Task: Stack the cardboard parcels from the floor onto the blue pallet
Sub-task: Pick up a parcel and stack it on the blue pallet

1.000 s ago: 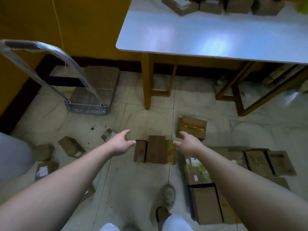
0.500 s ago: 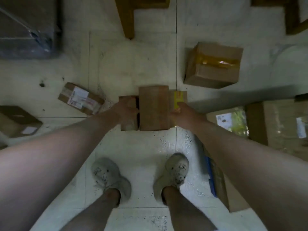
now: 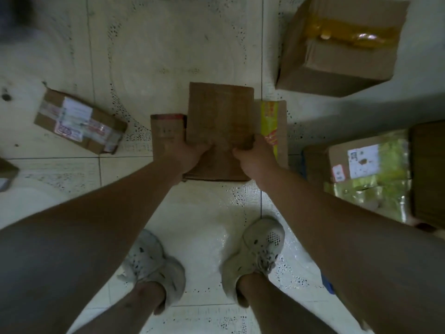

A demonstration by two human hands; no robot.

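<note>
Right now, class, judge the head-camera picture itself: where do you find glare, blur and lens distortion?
Head view: dim, greenish light; glare on the yellow tape of the large box and on the glossy floor tiles by the shoes; top-left corner dark and smeared; wide-angle lens swells both forearms toward the lower edges; the cardboard parcel gripped by left hand and right hand looks slightly soft.

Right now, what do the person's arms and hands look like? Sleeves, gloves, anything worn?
The left arm and right arm are bare up to the frame edge, with no sleeves in view. The left hand and right hand wear no gloves, and no watch or band shows at either wrist. Rings cannot be ruled out. On the feet are pale perforated clog shoes, speckled dark.
</note>
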